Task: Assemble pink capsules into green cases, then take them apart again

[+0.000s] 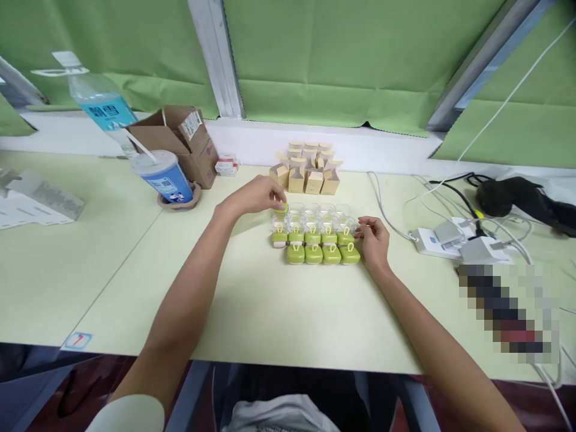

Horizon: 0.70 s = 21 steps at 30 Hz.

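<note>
One small rounded green plastic piece is pinched by the left hand, beside clear plastic cups. The right hand half-curls at their right end, grip unclear; light, level handling is best.

Green blinds hang above a white wall and pale table.

On my left I see a lidded drink cup near a cardboard box; right, a power strip.
</note>
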### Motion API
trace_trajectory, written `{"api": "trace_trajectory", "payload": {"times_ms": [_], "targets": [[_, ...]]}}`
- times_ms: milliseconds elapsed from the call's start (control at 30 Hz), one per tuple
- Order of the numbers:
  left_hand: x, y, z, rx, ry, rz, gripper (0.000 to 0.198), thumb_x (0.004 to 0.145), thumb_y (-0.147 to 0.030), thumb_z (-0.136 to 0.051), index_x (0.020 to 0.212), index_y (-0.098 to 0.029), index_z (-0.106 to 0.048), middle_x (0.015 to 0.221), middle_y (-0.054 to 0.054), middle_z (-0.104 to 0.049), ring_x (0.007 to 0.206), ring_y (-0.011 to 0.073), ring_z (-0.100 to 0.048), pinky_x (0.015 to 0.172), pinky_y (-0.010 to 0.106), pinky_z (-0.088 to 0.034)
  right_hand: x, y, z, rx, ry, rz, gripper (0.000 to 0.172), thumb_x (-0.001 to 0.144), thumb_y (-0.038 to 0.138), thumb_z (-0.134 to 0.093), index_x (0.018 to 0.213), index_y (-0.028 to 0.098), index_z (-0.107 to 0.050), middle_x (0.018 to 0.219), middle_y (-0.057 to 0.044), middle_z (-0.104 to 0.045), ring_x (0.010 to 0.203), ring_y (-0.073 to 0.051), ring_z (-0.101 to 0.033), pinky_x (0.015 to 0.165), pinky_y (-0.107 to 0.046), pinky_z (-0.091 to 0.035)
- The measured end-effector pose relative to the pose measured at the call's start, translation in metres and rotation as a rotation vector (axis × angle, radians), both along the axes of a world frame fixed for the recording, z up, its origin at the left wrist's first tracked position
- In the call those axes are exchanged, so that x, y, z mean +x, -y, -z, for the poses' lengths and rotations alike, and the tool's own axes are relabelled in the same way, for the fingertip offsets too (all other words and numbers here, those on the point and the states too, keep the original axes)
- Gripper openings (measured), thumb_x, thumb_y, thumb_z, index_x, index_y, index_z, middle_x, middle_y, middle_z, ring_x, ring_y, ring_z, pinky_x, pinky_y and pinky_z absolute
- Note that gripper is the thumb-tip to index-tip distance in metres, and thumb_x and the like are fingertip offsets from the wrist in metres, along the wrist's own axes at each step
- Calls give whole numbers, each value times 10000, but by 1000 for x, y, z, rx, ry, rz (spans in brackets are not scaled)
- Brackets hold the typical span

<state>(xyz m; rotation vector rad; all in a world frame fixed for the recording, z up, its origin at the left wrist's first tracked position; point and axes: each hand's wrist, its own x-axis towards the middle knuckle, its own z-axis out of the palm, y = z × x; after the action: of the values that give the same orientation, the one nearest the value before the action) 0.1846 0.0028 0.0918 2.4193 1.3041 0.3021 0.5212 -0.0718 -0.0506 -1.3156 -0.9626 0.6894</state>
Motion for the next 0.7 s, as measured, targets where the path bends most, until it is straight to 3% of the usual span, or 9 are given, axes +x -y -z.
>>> {"api": "trace_trajectory", "payload": {"times_ms": [100, 267, 400, 600, 700], "targets": [[11, 14, -8, -108, -253, -24, 66, 851, -192, -835, 917, -188, -840, 938, 48, -842, 848, 202, -734, 698, 282, -433, 0, 0, 0, -7, -5, -4, 222, 746, 304, -638, 945, 235, -710, 986, -11, -705, 756, -152, -622, 674, -307, -532], [27, 20, 1, -146, -426, -1, 67, 798, -185, -852, 834, -194, -795, 908, 42, -810, 824, 211, -709, 635, 303, -371, 1, 0, 1, -16, 8, -4, 232, 756, 320, -646, 959, 236, -720, 946, -7, -697, 733, -155, -611, 681, -321, -536], [26, 23, -3, -156, -406, 39, 34, 790, -186, -802, 796, -213, -783, 813, 15, -778, 772, 202, -681, 638, 306, -359, 0, 1, 1, -11, 34, -16, 231, 769, 338, -642, 963, 236, -718, 967, -10, -707, 755, -163, -620, 696, -330, -540], [8, 32, -33, -179, -207, 164, 52, 836, -227, -742, 814, -192, -773, 824, 1, -783, 785, 171, -692, 707, 275, -430, 0, 1, 1, 1, 36, -20, 230, 778, 354, -642, 960, 233, -716, 975, -15, -710, 762, -168, -623, 702, -336, -540], [-4, 33, -44, -143, -117, 145, 147, 888, -310, -702, 873, -184, -777, 894, 16, -803, 811, 168, -717, 744, 264, -458, 1, 1, 2, -10, 40, -26, 224, 785, 353, -643, 960, 234, -718, 962, -11, -713, 733, -163, -611, 710, -342, -538]]}}
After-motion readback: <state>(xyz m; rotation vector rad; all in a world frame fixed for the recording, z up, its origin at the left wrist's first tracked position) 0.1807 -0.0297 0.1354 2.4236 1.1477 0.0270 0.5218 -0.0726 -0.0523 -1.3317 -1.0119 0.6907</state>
